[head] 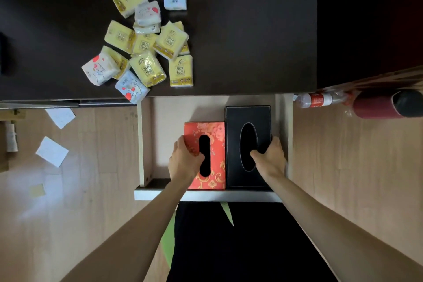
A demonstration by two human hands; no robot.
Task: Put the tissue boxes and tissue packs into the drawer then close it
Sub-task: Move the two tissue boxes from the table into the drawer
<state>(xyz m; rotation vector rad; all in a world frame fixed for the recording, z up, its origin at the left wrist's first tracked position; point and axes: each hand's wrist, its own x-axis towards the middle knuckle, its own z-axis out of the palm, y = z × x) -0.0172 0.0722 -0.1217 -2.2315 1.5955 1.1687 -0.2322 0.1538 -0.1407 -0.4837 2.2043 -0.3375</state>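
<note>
Tissue packs: a loose heap on the dark worktop, behind the drawer.
Drawer: pulled open.
Left hand: grips the red tissue box inside the drawer.
Right hand: grips the black tissue box, touching the red one.

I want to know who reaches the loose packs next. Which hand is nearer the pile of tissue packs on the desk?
Left. The left hand grips the red tissue box, below the tissue packs. The right hand holds the black tissue box, farther right.
</note>
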